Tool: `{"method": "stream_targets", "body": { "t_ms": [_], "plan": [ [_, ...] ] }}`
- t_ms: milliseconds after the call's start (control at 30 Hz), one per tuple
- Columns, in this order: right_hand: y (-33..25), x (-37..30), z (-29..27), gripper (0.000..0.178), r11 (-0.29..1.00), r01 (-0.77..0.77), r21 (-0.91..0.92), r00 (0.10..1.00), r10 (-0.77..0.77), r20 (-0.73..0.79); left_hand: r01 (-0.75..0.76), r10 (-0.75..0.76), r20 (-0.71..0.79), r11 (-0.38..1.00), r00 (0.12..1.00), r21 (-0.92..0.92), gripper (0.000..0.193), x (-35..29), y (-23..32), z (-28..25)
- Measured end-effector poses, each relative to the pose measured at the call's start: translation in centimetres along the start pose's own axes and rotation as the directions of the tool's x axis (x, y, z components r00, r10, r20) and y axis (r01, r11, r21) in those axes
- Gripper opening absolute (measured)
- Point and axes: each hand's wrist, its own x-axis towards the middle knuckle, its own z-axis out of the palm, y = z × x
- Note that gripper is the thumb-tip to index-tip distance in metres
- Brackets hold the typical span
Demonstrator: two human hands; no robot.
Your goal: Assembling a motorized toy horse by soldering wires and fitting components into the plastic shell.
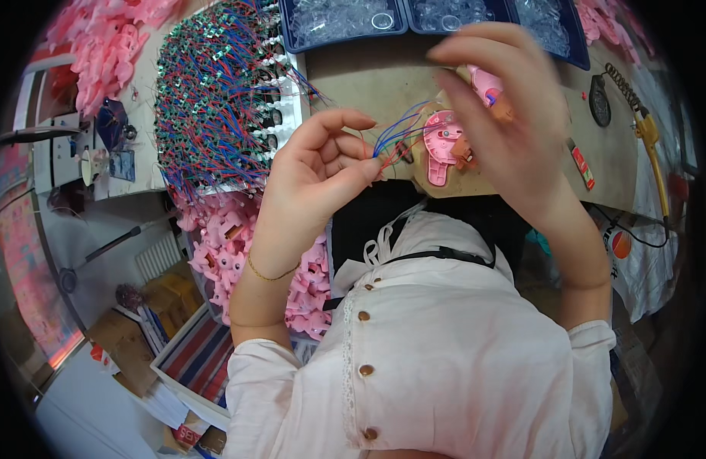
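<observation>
One head-worn fisheye looks steeply down from close above the workbench (368,83), its rim hard to read.

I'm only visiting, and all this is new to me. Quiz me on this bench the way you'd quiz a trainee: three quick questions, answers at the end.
1. True or false: the left hand pinches the blue and red wires.

2. What fills the dark blue trays at the far side of the table?
A) Pink plastic parts
B) Clear plastic pieces
C) Coiled cords

3. Fill in the blank: the dense heap of wires and small boards lies to the person's ____ of the pink part on the table.

Key:
1. True.
2. B, clear plastic pieces.
3. Left.
</observation>
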Motion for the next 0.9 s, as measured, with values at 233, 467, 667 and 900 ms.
{"method": "stream_targets", "body": {
  "t_ms": [233, 467, 667, 900],
  "plan": [
    [-3.0, -2.7, -0.9, 0.012, 0.89, -0.323, 0.321, 0.936, 0.25, 0.248, -0.062, 0.045, -0.067, 0.955, 0.997, -0.291, 0.045, -0.7, -0.4, 0.5],
    [-3.7, -2.6, -0.1, 0.013, 0.235, -0.814, 0.531, 0.548, 0.611, 0.571, -0.203, 0.169, -0.141, 0.936, 0.976, -0.287, 0.04, -0.6, -1.4, 2.1],
    [-3.1, -1.9, 0.4, 0.015, 0.263, -0.812, 0.522, 0.554, 0.629, 0.545, -0.268, 0.243, -0.143, 0.943, 0.959, -0.198, 0.038, 0.0, -2.1, 2.4],
    [-2.3, -2.1, 0.2, 0.008, -0.039, -0.834, 0.551, 0.408, 0.628, 0.662, -0.351, 0.255, -0.303, 0.878, 0.918, -0.326, 0.043, 0.6, -3.2, 3.3]
  ]
}}
